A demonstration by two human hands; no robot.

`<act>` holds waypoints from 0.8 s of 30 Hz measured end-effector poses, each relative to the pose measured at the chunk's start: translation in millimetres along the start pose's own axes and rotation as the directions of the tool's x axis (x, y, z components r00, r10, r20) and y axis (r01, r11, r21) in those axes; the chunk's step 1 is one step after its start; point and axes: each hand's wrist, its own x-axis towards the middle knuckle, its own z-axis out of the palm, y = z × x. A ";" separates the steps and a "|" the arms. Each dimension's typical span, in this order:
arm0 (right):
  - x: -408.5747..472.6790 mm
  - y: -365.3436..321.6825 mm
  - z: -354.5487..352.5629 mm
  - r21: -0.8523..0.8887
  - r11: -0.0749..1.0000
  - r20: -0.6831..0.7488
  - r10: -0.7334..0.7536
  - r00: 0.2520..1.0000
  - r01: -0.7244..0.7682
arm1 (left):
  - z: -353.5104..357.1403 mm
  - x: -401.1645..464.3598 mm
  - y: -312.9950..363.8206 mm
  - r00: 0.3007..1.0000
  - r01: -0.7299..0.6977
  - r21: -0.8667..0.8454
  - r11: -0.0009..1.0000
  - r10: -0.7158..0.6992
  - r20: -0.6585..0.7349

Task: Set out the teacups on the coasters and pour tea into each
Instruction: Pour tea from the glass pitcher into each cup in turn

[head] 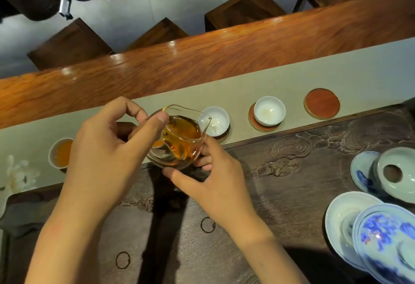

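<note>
A glass pitcher [179, 140] with amber tea is held above the runner, its spout toward a white teacup [216, 121]. My left hand [112, 144] pinches its rim and handle from the left. My right hand [211, 178] supports its base from below. A filled teacup [60, 153] stands at the far left, half hidden by my left hand. Seen through the glass is another cup with tea. A second empty white teacup [269, 111] sits on a red coaster [258, 124]. One red coaster [322, 103] with a gold rim lies bare at the right.
The cups stand on a pale cloth runner [359, 77] along an orange wooden table. Near me is a dark carved tea tray [292, 182]. Blue-and-white saucers and lids [381, 227] and a celadon lid [397, 171] lie at the right. Dark wooden stools [242, 7] stand beyond the table.
</note>
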 end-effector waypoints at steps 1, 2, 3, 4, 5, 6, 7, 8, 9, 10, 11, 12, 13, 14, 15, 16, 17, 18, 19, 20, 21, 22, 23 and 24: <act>0.3 0.2 1.1 0.005 1.000 0.002 0.005 1.000 -0.005 | -0.7 0.4 0.2 1.000 0.000 0.013 1.000 0.000 0.003; 0.4 0.3 2.2 0.011 1.000 0.004 0.010 1.000 -0.010 | -1.2 0.6 0.5 1.000 0.000 0.024 1.000 0.000 0.005; 0.5 0.5 3.2 0.017 1.000 0.005 0.013 1.000 -0.013 | -1.8 0.8 1.0 1.000 0.001 0.033 0.999 -0.001 0.006; 0.5 0.6 4.2 0.023 1.000 0.005 0.015 1.000 -0.015 | -2.0 1.0 1.5 1.000 0.002 0.039 0.999 -0.003 0.007; 0.4 0.7 5.1 0.027 0.999 0.003 0.016 1.000 -0.016 | -2.3 1.2 2.0 1.000 0.004 0.045 0.999 -0.005 0.008; 0.3 0.6 5.9 0.029 0.999 0.001 0.018 1.000 -0.018 | -2.4 1.5 2.5 1.000 0.005 0.049 0.999 -0.006 0.009; 0.0 0.7 6.7 0.028 0.999 -0.002 0.021 1.000 -0.021 | -2.5 2.0 2.9 1.000 0.005 0.054 0.999 -0.006 0.011; -0.1 0.8 7.2 0.029 0.999 -0.005 0.024 1.000 -0.024 | -2.4 2.3 3.4 1.000 0.003 0.060 0.998 -0.004 0.014; -0.5 0.9 7.8 0.031 0.999 -0.006 0.029 1.000 -0.029 | -2.3 2.5 3.9 1.000 0.001 0.067 0.998 -0.002 0.016; -0.7 1.1 8.3 0.038 0.999 -0.006 0.036 0.999 -0.036 | -2.2 2.4 4.3 1.000 0.001 0.075 0.997 -0.002 0.017; -1.0 1.3 8.8 0.047 0.998 -0.005 0.043 0.999 -0.043 | -2.0 2.4 4.6 1.000 0.003 0.084 0.996 -0.004 0.017; -1.4 1.6 9.3 0.057 0.997 -0.004 0.049 0.999 -0.049 | -1.7 2.2 4.8 1.000 0.005 0.092 0.996 -0.006 0.017; -1.8 1.9 9.7 0.066 0.996 -0.004 0.055 0.998 -0.054 | -1.3 2.0 4.9 1.000 0.007 0.099 0.995 -0.009 0.018; -2.2 2.1 10.1 0.074 0.996 -0.004 0.059 0.998 -0.059 | -0.8 1.9 5.2 1.000 0.010 0.104 0.994 -0.012 0.018; -2.6 2.3 10.4 0.081 0.995 -0.004 0.064 0.998 -0.063 | -0.5 2.1 5.4 1.000 0.012 0.110 0.994 -0.014 0.018; -3.0 2.7 10.9 0.090 0.994 -0.005 0.067 0.998 -0.067 | -0.2 2.4 5.5 1.000 0.013 0.116 0.993 -0.016 0.018; -3.5 3.2 11.3 0.099 0.993 -0.006 0.072 0.997 -0.071 | 0.0 2.7 5.8 1.000 0.013 0.123 0.992 -0.016 0.018; -3.9 3.7 11.5 0.105 0.991 -0.006 0.078 0.997 -0.077 | 0.4 2.8 6.3 1.000 0.013 0.128 0.992 -0.016 0.019; -4.3 4.0 11.7 0.111 0.990 -0.006 0.083 0.997 -0.081 | 0.7 2.8 6.9 1.000 0.014 0.132 0.991 -0.017 0.020; -4.5 4.1 12.0 0.117 0.989 -0.005 0.086 0.996 -0.085 | 0.9 2.8 7.8 1.000 0.016 0.135 0.991 -0.020 0.023; -4.9 4.0 12.5 0.125 0.988 -0.003 0.089 0.996 -0.088 | 1.0 2.6 9.0 0.999 0.018 0.140 0.990 -0.022 0.027; -5.2 3.8 12.9 0.132 0.987 -0.001 0.092 0.996 -0.091 | 1.1 2.5 10.5 0.999 0.019 0.149 0.989 -0.023 0.031; -5.6 3.4 13.3 0.138 0.986 -0.001 0.094 0.996 -0.093 | 1.0 2.3 12.2 0.999 0.018 0.163 0.986 -0.024 0.032; -5.8 3.0 13.8 0.143 0.985 -0.001 0.095 0.995 -0.094 | 0.8 2.3 14.0 0.999 0.019 0.178 0.984 -0.025 0.031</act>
